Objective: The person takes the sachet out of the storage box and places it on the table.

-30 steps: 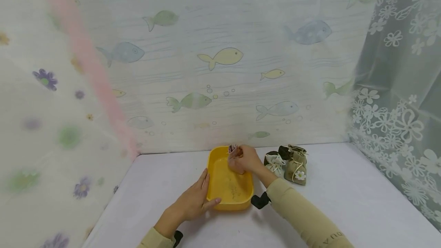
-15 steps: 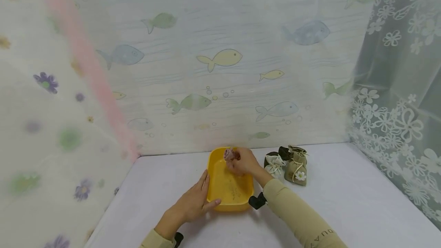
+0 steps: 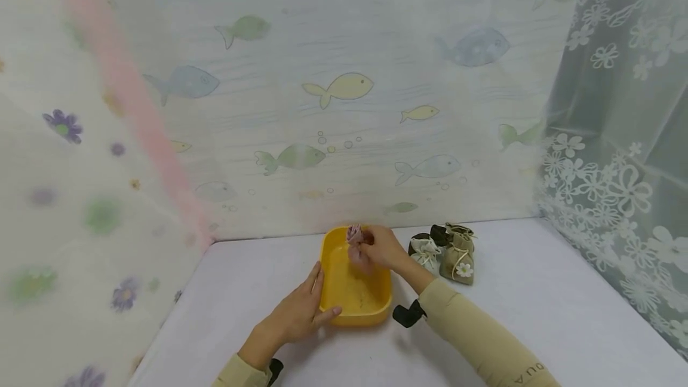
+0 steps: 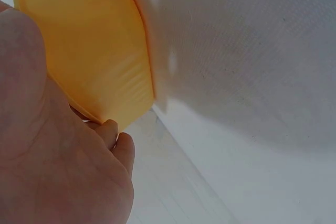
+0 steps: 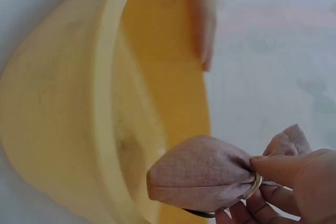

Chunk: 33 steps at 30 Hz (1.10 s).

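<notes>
In the head view a yellow plastic tub [image 3: 356,319] stands on the table. My left hand [image 3: 292,314] rests against its left side, fingers straight along the wall and thumb at the near rim; the left wrist view shows the palm beside the tub's outer wall [image 4: 94,45]. My right hand [image 3: 383,248] pinches a pink drawstring pouch [image 3: 355,249] by its tied neck, over the far part of the tub. Close up in the right wrist view, the pouch [image 5: 202,174] looks plump, with thumb and fingers at its cord.
Right of the tub sit a white drawstring pouch [image 3: 426,254] and an olive-brown pouch [image 3: 458,258] with a white flower, with dark pieces behind them. A white cloth covers the table [image 3: 516,303]. A fish-print curtain [image 3: 344,136] hangs at the back.
My right hand has shifted a little to the left with the pink pouch, whose lower part now shows more. The left hand stays at the tub.
</notes>
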Tool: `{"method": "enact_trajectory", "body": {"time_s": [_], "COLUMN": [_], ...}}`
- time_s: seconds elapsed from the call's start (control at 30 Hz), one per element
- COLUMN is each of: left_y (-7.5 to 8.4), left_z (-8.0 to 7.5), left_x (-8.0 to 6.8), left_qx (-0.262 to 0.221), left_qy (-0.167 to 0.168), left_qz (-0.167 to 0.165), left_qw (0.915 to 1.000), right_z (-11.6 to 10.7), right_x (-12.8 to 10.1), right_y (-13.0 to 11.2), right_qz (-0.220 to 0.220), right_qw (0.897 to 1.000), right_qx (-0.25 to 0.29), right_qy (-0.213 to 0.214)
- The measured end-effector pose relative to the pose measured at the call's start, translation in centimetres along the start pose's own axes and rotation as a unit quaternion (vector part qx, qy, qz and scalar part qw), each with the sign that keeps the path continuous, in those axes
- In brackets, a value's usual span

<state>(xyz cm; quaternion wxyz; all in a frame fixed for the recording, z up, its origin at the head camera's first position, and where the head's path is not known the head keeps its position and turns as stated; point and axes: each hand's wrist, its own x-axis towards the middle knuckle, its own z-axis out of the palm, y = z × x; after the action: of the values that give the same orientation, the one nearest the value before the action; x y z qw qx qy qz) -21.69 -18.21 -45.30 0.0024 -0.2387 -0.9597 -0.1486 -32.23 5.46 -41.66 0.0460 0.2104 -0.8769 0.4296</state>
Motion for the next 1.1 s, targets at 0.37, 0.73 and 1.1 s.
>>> {"method": "enact_trajectory", "body": {"time_s": [0.37,0.73,1.1], "left_y": [-0.2,-0.1,-0.2], "left_z": [0.0,-0.2,0.4], "left_x": [-0.1,0.1,0.0], "left_qx": [0.002,0.007,0.012], "left_qy": [0.001,-0.012,0.006], "left_qz": [0.001,-0.015,-0.003], "left_qw": [1.0000,0.9998,0.9999], "right_z": [-4.8,-9.9,-13.3], "right_x": [-3.9,-8.0,-11.5], "right_y": [-1.8,-1.4,2.8], "right_qz": [-0.069,-0.082,-0.044], "right_qw": [0.997,0.994,0.994], "right_qx": [0.015,0.025,0.035], "right_qy": [-0.026,-0.061,-0.093]}}
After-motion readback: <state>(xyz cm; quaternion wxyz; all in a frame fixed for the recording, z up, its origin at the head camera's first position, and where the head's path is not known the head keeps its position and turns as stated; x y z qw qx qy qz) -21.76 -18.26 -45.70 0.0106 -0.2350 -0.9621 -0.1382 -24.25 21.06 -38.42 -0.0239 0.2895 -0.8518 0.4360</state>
